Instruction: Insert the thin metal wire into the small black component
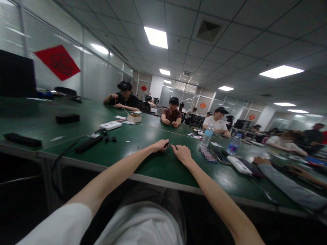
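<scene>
Over a long green-topped workbench, the left hand pinches a small black object between nearly closed fingertips. Just beside it, the right hand curls its fingers inward, though whether they grip anything is too small to tell.
</scene>
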`<state>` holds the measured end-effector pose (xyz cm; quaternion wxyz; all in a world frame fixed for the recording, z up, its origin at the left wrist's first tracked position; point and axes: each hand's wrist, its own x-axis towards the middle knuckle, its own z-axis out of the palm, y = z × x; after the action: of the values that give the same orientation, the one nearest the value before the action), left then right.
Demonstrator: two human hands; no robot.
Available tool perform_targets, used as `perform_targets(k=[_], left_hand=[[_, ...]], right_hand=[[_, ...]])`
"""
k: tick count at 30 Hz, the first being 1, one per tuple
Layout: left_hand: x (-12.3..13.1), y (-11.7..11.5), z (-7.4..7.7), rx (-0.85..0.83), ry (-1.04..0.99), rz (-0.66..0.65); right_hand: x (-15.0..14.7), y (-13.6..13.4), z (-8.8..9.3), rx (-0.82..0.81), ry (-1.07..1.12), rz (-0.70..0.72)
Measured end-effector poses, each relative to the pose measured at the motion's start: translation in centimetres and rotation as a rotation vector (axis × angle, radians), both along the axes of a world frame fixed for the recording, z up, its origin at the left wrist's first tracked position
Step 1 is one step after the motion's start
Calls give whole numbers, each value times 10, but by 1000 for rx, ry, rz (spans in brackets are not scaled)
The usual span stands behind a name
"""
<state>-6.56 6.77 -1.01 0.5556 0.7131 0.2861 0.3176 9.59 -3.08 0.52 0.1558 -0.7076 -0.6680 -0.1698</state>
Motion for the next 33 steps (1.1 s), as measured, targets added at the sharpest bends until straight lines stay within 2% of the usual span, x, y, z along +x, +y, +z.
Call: perform_targets(k=[7, 12, 23, 29, 33], left_hand=[[8, -2, -1, 92, 47, 148], [6, -6, 3, 117, 91, 154], [-4, -15, 11, 70, 108, -27], [-15, -18, 16, -23, 96, -174], [-20, -20, 19, -68, 89, -237]], right_hand=[[-11, -6, 3, -17, 5, -15], [-7, -8, 6, -18, -35, 31], [21, -8, 10, -35, -131, 200], [25, -7, 10, -30, -126, 317], [24, -7, 10, -29, -88, 335]])
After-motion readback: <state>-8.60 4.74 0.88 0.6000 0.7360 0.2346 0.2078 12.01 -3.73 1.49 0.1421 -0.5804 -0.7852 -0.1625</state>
